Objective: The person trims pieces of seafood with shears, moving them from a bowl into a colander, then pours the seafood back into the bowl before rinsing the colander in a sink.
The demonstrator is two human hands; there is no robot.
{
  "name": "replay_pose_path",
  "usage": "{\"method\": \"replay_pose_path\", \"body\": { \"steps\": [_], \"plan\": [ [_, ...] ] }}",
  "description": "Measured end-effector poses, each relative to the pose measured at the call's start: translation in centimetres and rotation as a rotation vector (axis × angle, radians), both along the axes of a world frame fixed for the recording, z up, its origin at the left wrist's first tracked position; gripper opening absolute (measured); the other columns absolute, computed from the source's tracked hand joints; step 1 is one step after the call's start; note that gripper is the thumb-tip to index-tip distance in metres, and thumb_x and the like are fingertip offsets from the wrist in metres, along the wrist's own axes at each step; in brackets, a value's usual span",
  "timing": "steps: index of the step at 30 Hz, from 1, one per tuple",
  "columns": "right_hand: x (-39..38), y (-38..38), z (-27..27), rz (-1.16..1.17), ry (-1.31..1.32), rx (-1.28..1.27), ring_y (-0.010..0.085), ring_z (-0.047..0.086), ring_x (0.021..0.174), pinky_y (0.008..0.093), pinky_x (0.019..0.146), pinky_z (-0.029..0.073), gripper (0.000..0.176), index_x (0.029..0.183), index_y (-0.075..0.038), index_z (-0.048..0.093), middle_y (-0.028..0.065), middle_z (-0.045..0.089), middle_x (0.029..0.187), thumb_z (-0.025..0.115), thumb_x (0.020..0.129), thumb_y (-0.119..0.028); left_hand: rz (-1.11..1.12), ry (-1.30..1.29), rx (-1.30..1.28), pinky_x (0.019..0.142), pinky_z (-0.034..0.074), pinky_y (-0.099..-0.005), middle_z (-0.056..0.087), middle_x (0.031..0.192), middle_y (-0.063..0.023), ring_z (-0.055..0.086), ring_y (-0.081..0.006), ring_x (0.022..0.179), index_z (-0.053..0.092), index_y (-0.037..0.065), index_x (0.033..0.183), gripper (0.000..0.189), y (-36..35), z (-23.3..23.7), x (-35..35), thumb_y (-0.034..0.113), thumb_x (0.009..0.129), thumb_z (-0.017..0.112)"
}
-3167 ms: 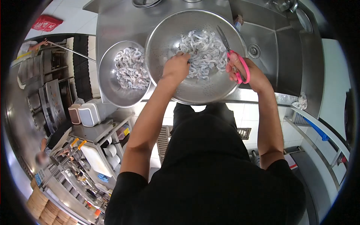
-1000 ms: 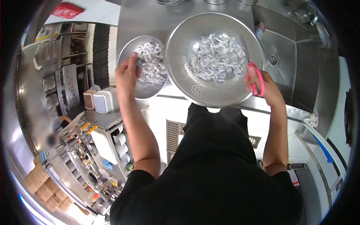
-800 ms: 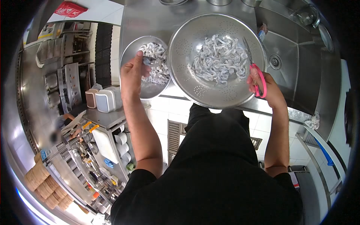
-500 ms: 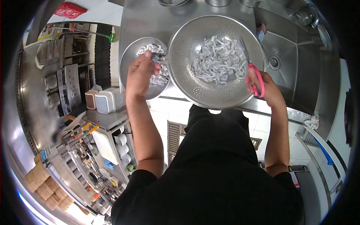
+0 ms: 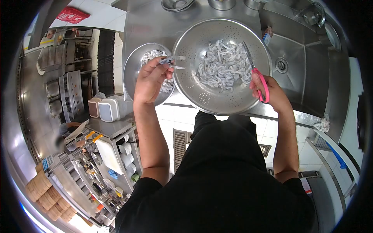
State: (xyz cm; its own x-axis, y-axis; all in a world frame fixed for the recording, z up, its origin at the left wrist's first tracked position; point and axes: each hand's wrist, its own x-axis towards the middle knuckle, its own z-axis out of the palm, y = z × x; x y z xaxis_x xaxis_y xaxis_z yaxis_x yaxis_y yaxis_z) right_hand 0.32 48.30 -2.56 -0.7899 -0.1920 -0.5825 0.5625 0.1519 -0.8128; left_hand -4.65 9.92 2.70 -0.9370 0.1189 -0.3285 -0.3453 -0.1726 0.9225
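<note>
My left hand [image 5: 149, 83] is closed, pinching a limp grey-white strip of raw seafood [image 5: 173, 62] whose pale ends stick out to the right. It is over the right side of a smaller steel bowl [image 5: 131, 72], where more grey-white pieces [image 5: 153, 55] lie. Beside that bowl stands a large perforated steel colander [image 5: 206, 93] with a heap of similar glistening strips [image 5: 223, 66] in it. My right hand [image 5: 275, 93] grips pink-handled scissors [image 5: 265, 87] at the colander's right rim. Their blades point up and away, over the right edge of the heap.
A steel sink with a drain [image 5: 281, 65] lies to the right, with a small packet [image 5: 267, 35] at its edge. Steel bowls [image 5: 177, 4] and pots [image 5: 222, 3] stand at the back. At left are lidded containers [image 5: 108, 109] and a utensil-laden shelf; another person's arm [image 5: 70, 126] shows beyond.
My left hand has turned and shifted slightly right, so the strip now shows clearly beside the colander rim. My right hand and the scissors moved slightly left and toward me. The view tilted a little.
</note>
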Motion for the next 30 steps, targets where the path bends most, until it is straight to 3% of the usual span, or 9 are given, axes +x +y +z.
{"method": "replay_pose_path", "body": {
  "steps": [13, 20, 27, 30],
  "plan": [
    [0.5, -1.1, 0.7, -0.020, -0.003, -0.027, 0.0088, 0.058, 0.066, 0.0242, 0.061, 0.045, 0.064, 0.091, -0.002, 0.070, -0.0003, 0.060, 0.073, 0.066, 0.096, -0.065, -0.009, -0.018, -0.012, 0.083, 0.051, -0.0299, 0.073, 0.104, -0.0067, 0.065, -0.0132, 0.086, 0.070, 0.002, 0.112, 0.017, 2.0, 0.7, 0.2, 0.013, 0.106, 0.060],
    [1.2, -2.9, -0.4, 0.257, 0.052, -0.311, 0.0090, 0.056, 0.069, 0.0241, 0.064, 0.046, 0.048, 0.105, -0.003, 0.072, -0.0014, 0.060, 0.076, 0.068, 0.100, -0.051, 0.007, 0.024, -0.065, 0.082, 0.054, -0.0292, 0.071, 0.100, -0.0059, 0.068, -0.0133, 0.092, 0.067, 0.000, 0.114, 0.014, 3.0, 0.2, 0.3, 0.006, 0.103, 0.063],
    [2.2, -6.8, 0.8, 0.487, 0.084, -0.329, 0.0104, 0.057, 0.072, 0.0288, 0.067, 0.047, 0.047, 0.104, -0.003, 0.067, -0.0006, 0.060, 0.079, 0.069, 0.100, -0.049, 0.103, 0.094, -0.057, 0.080, 0.058, -0.0293, 0.070, 0.098, -0.0087, 0.071, -0.0169, 0.089, 0.060, -0.001, 0.120, 0.023, 4.8, 0.3, 0.2, -0.005, 0.097, 0.062],
    [2.8, -8.0, 0.0, 0.489, 0.070, -0.377, 0.0101, 0.056, 0.073, 0.0285, 0.066, 0.045, 0.047, 0.101, -0.003, 0.067, -0.0001, 0.060, 0.081, 0.068, 0.101, -0.051, 0.071, 0.106, -0.084, 0.084, 0.058, -0.0344, 0.070, 0.101, -0.0082, 0.073, -0.0212, 0.093, 0.061, 0.002, 0.119, 0.022, 4.6, -0.1, 0.3, -0.006, 0.098, 0.059]
  ]
}}
